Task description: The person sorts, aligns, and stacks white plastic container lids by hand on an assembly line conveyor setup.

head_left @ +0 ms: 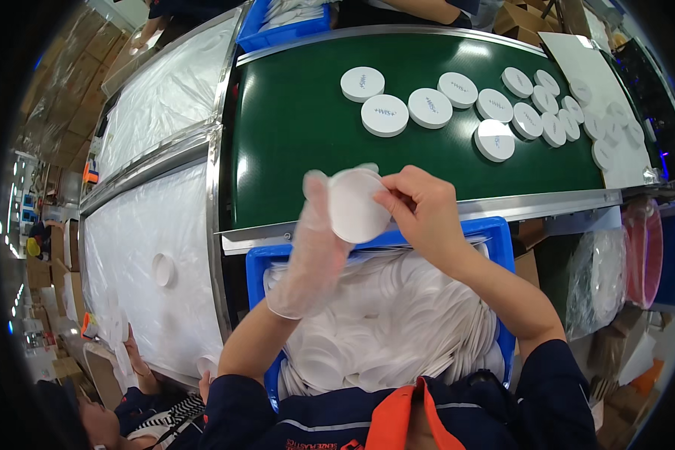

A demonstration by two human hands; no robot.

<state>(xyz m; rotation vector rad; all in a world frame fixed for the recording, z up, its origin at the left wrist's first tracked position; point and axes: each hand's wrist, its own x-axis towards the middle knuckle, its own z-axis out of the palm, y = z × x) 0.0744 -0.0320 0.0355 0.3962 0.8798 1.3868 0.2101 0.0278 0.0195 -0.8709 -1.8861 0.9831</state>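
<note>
A thin-looking white round disc is held up between my hands, in front of the green conveyor belt's near edge. My left hand, in a clear plastic glove, grips it from the left and behind. The bare fingers of my right hand pinch its right edge. Whether a second piece lies behind the disc is hidden. Below my hands stands a blue bin heaped with white round discs. On the green belt, several white round lids with markings on top lie flat.
More lids rest on a white board at the belt's right end. To the left, a plastic-covered table bears a white cap. A co-worker's hand shows at lower left. Another blue bin stands beyond the belt.
</note>
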